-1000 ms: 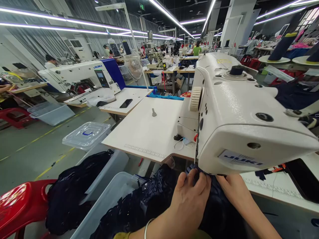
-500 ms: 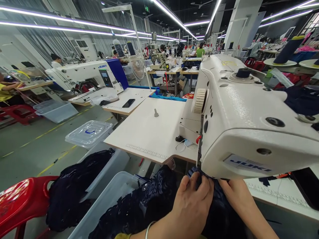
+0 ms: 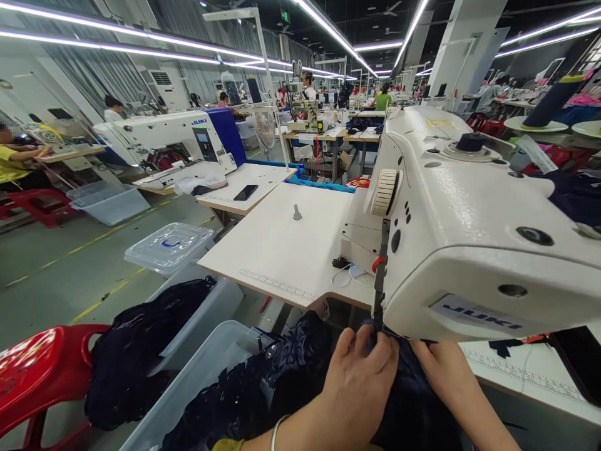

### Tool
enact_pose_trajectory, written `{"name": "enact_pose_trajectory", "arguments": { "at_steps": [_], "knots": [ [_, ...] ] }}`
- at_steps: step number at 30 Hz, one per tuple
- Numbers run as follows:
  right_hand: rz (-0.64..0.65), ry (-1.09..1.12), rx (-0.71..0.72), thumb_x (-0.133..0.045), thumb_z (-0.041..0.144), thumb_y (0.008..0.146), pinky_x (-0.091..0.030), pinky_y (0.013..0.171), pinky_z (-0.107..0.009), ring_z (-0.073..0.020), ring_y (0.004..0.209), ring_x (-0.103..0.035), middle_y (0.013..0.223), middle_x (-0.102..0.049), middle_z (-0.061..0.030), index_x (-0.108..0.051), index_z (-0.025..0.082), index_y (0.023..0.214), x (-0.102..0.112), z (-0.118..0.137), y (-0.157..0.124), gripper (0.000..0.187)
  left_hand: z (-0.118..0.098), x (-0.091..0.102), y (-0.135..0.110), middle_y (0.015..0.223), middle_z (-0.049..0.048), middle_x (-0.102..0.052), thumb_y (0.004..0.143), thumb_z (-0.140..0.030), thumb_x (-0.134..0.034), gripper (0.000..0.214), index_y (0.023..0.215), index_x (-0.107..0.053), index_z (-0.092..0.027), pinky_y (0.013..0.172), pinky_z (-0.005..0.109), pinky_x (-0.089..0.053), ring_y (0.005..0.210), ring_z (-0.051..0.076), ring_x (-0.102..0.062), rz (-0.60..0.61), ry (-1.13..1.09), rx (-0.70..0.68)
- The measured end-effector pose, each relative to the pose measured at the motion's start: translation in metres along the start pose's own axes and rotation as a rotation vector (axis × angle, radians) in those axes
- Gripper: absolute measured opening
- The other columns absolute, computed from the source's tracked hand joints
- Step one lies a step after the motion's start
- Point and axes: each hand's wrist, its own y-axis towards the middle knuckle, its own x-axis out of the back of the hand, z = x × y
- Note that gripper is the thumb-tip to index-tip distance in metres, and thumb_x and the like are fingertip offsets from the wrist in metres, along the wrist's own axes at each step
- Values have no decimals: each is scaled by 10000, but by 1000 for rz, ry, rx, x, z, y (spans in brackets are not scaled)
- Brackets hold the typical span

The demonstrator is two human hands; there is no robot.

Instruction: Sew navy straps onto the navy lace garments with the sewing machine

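A white JUKI sewing machine (image 3: 469, 207) fills the right side of the head view. Beneath its head, dark navy fabric (image 3: 408, 382) hangs down towards my lap. My left hand (image 3: 361, 376) has its fingers curled and closed on the fabric, just left of the needle area. On the other side my right hand (image 3: 441, 363) grips the same cloth, its fingertips partly hidden under the machine head. The needle and presser foot cannot be made out behind the hands and the machine.
Left of the machine lies a white table top (image 3: 282, 244) with a printed ruler edge. Clear plastic bins (image 3: 206, 357) of navy fabric and a red stool (image 3: 42, 376) stand lower left. Behind are a phone (image 3: 246, 192) and another JUKI machine (image 3: 173, 144); people sit farther off.
The view has shifted slightly, so the machine and tables sit a little farther right. Both hands keep hold of the fabric, almost unmoved.
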Motion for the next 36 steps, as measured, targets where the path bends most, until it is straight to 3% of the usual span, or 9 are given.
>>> {"name": "enact_pose_trajectory", "arguments": {
  "at_steps": [9, 13, 16, 21, 24, 28, 36],
  "knots": [
    [-18, 13, -119, -348, 488, 843, -381, 460, -303, -252, 489, -600, 484, -585, -50, -448, 266, 571, 5, 6, -2, 365, 0, 5, 6, 1195, 28, -601, 954, -231, -465, 351, 1291, -548, -182, 934, 379, -324, 1124, 214, -500, -24, -46, -28],
    [-85, 109, -113, -381, 494, 865, -483, 628, -346, -315, 816, -684, 805, -727, -119, -594, 220, 786, 1, 1, -5, 356, -2, 15, 7, 1262, 29, -588, 977, -437, -413, 447, 1326, -528, -182, 979, 390, -309, 1173, 239, -480, -5, -141, -32],
    [-98, 169, -117, -411, 501, 872, -501, 753, -377, -322, 953, -663, 929, -734, -129, -623, 200, 885, -1, -4, -5, 368, -3, 17, 3, 1302, 41, -575, 959, -582, -373, 604, 1362, -497, -150, 1009, 400, -286, 1209, 267, -453, -20, -154, -52],
    [-4, 289, -143, -429, 533, 898, -516, 703, -341, -275, 891, -665, 909, -711, -98, -604, 196, 991, 4, -4, -11, 391, 1, 14, -3, 1314, 50, -564, 970, -396, -431, 467, 1379, -477, -174, 1027, 380, -279, 1251, 246, -432, 85, -111, -43],
    [37, 329, -156, -455, 503, 912, -513, 667, -311, -248, 848, -669, 847, -693, -63, -573, 215, 1027, 4, 1, -19, 332, 4, 11, -5, 1309, 41, -571, 971, -303, -431, 400, 1350, -509, -201, 1014, 358, -293, 1233, 216, -444, 60, -89, -44],
    [-42, 372, -105, -461, 439, 918, -504, 649, -276, -205, 756, -658, 735, -654, -14, -565, 232, 963, -1, 3, -22, 236, 3, 8, -8, 1364, 18, -541, 1000, -278, -383, 393, 1371, -502, -228, 1003, 320, -311, 1243, 177, -430, -20, 1, -174],
    [-149, 188, -119, -492, 430, 859, -461, 576, -284, -222, 662, -621, 649, -644, -22, -596, 238, 864, 3, 9, -13, 218, -7, 7, -8, 1346, 30, -547, 983, -247, -432, 383, 1349, -537, -206, 990, 313, -328, 1231, 182, -440, -24, 112, -85]
  ]
}}
